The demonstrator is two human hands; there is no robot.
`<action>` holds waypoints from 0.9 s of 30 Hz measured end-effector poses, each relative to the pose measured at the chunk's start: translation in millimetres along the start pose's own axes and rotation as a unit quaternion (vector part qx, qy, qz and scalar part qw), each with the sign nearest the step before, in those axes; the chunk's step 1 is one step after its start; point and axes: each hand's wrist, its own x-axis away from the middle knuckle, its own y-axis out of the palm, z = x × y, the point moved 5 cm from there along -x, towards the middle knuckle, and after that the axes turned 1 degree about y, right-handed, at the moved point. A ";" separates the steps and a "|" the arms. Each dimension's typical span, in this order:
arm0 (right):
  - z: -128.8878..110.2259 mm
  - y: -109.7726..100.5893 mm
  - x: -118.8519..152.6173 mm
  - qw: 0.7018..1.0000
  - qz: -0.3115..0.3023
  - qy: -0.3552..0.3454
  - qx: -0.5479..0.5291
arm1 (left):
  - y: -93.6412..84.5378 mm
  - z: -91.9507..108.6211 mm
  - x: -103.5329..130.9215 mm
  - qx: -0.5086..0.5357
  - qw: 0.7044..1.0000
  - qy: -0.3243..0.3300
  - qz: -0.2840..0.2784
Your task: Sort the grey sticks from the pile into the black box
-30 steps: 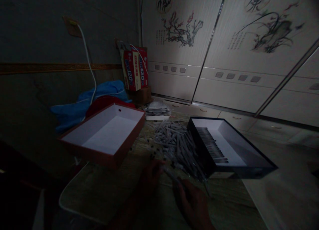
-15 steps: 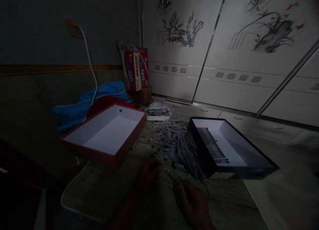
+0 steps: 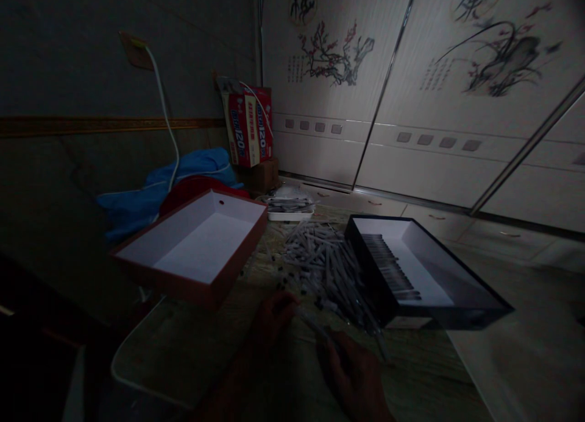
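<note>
Near the table's front, my right hand point(image 3: 354, 370) is closed on a thin translucent tube point(image 3: 313, 321) that points up and left. The tube's far end reaches the fingertips of my left hand point(image 3: 275, 315), which are pressed together; what they hold is too small and dark to name. Just beyond my hands lies a pile of similar tubes point(image 3: 320, 257), with small black pieces point(image 3: 280, 282) at its left side. A dark box point(image 3: 457, 309) right of the pile holds a row of slim dark-tipped tubes point(image 3: 390, 267).
An open red box point(image 3: 192, 245) with a white inside stands at the left. Behind the pile is a white tray point(image 3: 290, 216) of tubes. Blue cloth point(image 3: 192, 166), a red carton point(image 3: 249, 126) and a white cable point(image 3: 164, 111) are at the back left.
The tube in my right hand has shifted slightly left, and its end now meets my left fingertips. Both hands have otherwise barely moved.
</note>
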 end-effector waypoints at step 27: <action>-6.9 16.9 5.1 0.966 0.076 -0.121 0.217 | 32.7 -2.1 18.6 0.156 0.986 0.011 0.064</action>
